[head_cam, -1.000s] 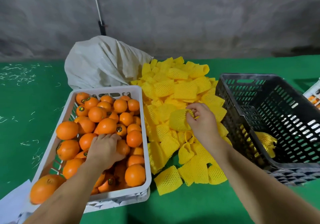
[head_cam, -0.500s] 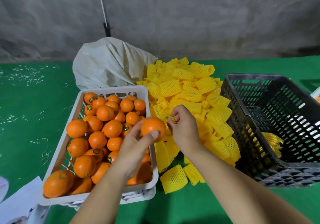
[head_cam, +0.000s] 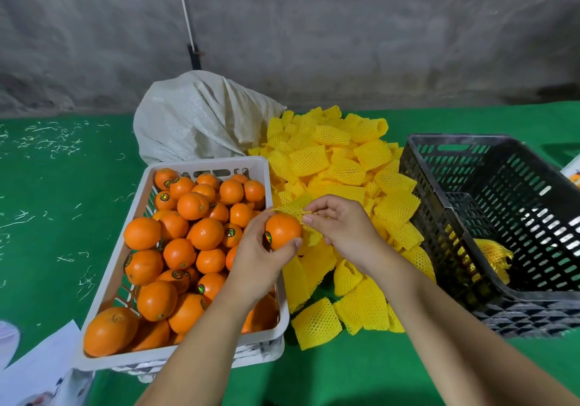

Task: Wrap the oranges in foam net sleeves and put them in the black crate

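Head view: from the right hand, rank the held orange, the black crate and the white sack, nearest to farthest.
1. Held orange: just left of the right hand, gripped by the left hand.
2. Black crate: on the right side, past the sleeves.
3. White sack: at the back left, by the wall.

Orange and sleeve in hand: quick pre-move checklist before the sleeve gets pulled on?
1. Left hand grips the orange firmly: ok, fingers and thumb curl round it.
2. Right hand holds the foam net sleeve: ok, it pinches the net at the far side of the orange.
3. Sleeve mouth opened wide enough for the fruit: cannot tell, the net looks bunched.
4. Sleeve already covers the orange: not ok, the peel is nearly all bare.
5. Black crate has room: ok, only one wrapped piece shows inside.
6. Path to the crate free: ok, only the sleeve pile lies between.
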The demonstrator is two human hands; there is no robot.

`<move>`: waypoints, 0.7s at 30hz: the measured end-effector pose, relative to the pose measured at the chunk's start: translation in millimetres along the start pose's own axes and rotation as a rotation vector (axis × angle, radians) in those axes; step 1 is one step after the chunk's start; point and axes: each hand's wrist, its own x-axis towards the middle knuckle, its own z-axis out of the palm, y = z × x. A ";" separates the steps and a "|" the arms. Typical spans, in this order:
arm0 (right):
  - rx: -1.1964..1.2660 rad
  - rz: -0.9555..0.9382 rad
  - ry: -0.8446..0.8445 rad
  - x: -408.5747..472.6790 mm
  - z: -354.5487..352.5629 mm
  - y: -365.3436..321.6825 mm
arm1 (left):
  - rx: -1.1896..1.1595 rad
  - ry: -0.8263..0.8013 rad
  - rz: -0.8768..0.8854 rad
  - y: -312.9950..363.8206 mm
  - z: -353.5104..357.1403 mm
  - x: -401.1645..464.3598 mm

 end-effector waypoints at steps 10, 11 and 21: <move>-0.166 -0.256 -0.054 -37.2 24.0 -3.5 | -0.429 0.338 -0.081 -1.3 21.8 -3.0; -0.266 -0.337 -0.025 -38.2 26.1 -1.8 | -0.517 0.323 -0.099 0.6 23.5 -4.7; -0.385 -0.395 0.044 -36.3 33.7 20.8 | -0.848 0.175 -0.238 24.8 37.2 -13.6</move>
